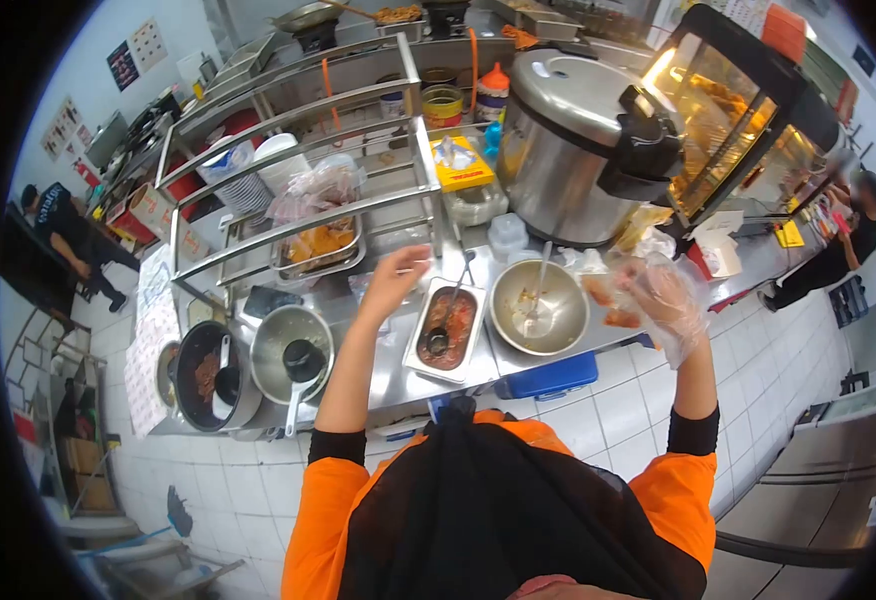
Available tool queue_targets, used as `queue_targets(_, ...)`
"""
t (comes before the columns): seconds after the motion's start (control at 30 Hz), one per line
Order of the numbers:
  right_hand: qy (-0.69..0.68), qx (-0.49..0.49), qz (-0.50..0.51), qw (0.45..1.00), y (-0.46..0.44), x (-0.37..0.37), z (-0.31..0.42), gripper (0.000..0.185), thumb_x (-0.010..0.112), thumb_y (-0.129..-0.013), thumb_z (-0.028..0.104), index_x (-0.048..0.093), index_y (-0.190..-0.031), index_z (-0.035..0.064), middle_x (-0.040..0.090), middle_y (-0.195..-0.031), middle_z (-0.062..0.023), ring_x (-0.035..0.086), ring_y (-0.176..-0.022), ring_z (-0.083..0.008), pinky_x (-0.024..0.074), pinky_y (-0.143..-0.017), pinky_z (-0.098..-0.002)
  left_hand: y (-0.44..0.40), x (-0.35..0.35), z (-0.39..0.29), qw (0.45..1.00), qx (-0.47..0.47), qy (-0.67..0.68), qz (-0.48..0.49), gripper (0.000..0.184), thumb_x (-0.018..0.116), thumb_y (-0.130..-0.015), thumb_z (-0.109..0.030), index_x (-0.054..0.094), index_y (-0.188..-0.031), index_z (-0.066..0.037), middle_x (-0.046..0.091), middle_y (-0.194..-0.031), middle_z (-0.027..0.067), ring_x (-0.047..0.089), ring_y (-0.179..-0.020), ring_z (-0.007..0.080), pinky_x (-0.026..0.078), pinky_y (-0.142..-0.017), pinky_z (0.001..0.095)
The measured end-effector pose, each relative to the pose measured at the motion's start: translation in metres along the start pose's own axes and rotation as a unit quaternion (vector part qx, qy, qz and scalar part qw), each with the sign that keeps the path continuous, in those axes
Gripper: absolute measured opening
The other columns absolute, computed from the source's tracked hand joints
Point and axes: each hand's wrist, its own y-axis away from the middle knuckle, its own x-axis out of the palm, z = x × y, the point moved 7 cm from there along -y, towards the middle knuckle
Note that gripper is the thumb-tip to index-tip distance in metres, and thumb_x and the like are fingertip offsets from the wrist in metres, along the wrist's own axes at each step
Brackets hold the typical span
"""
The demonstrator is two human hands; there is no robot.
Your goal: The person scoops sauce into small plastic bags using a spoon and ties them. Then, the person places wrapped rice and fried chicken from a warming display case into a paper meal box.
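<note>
My bare left hand [395, 283] is raised over the counter, fingers stretched to the right and nothing visible in them. Just in front of it stands a rectangular metal pan [450, 370] of red, chunky sauce with a black ladle [438, 341] in it. My right hand [666, 300] wears a clear plastic glove, its fingers curled; the glare on the plastic hides what they hold, if anything. Orange-brown food pieces [599, 291] lie right beside those fingers. Between my hands sits a steel mixing bowl [511, 335] with a utensil and some residue inside.
A pot [243, 405] of dark food and a steel bowl [268, 385] with a black-headed ladle are at left. Behind are a metal rack [298, 183], a large rice cooker [558, 150] and a lit food warmer [723, 110]. Two people stand at the far left and right.
</note>
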Motion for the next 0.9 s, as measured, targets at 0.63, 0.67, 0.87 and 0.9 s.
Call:
queue_targets(0.63,0.025,0.2,-0.292,0.935,0.091,0.098,-0.099,0.026,0.055,-0.09,0.016,0.063,-0.109,0.0014,0.062,-0.108,-0.0173,0.056,-0.107,-0.0335,0.0397,-0.096,-0.0427,-0.034,-0.039,0.11,0.895,0.1,-0.43,-0.06,0.032,0.059,-0.084,-0.013,0.058,-0.115,-0.004,0.056,-0.121,0.0169,0.054,-0.112,0.035,0.044,-0.095,0.0442)
queue_targets(0.67,0.007,0.217,-0.287,0.933,0.098,0.1,-0.091,0.023,0.056,-0.09,0.016,0.064,-0.106,0.0015,0.063,-0.105,-0.0159,0.057,-0.105,-0.0312,0.0411,-0.094,-0.0407,-0.046,-0.034,0.111,0.902,0.104,-0.416,-0.052,0.033,0.059,-0.084,-0.015,0.057,-0.116,-0.005,0.056,-0.122,0.0172,0.053,-0.112,0.0354,0.044,-0.095,0.0443)
queue_targets(0.87,-0.095,0.219,-0.32,0.917,0.139,0.103,-0.068,0.013,0.058,-0.09,0.011,0.066,-0.096,0.0029,0.065,-0.096,-0.0112,0.06,-0.095,-0.0241,0.0451,-0.087,-0.0343,-0.09,-0.02,0.14,0.835,0.001,-0.545,-0.075,0.025,0.06,-0.083,-0.014,0.062,-0.106,-0.005,0.06,-0.107,0.0177,0.056,-0.102,0.0358,0.046,-0.091,0.0446)
queue_targets(0.9,-0.092,0.216,-0.316,0.919,0.14,0.096,-0.062,0.013,0.057,-0.09,0.01,0.066,-0.096,0.0032,0.065,-0.096,-0.0117,0.06,-0.095,-0.0258,0.0455,-0.085,-0.0351,-0.1,-0.023,0.155,0.84,0.036,-0.536,-0.08,0.018,0.058,-0.081,-0.014,0.064,-0.094,-0.003,0.062,-0.098,0.0181,0.058,-0.096,0.0351,0.047,-0.088,0.0445)
